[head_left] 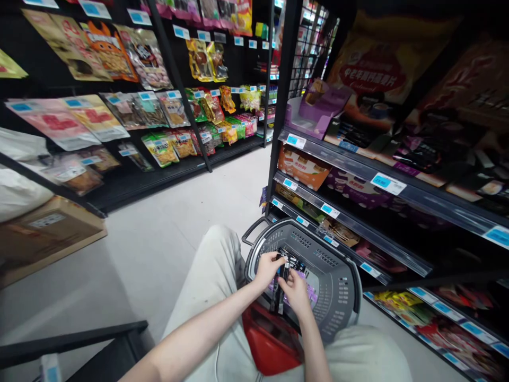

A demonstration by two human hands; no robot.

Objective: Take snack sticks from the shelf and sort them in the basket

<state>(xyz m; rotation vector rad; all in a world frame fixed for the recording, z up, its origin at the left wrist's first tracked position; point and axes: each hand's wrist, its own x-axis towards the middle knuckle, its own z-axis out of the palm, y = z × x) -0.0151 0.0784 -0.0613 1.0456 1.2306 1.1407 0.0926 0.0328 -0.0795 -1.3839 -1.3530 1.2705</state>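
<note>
Hands (268,270) hold packets (284,271) over a basket (334,270) (purple wrappers (312,294) inside, seemingly).

So I've got this slim black packet (284,271) with pale markings pinched in my left grip (266,270) and right grip (296,292), long side running roughly towards me, over the grey basket (332,284). Finer print's too small to read, sorry.

Pale loose trousers (196,300); bare forearms (204,328); bare hands (267,271); thin white cord (217,363).
</note>
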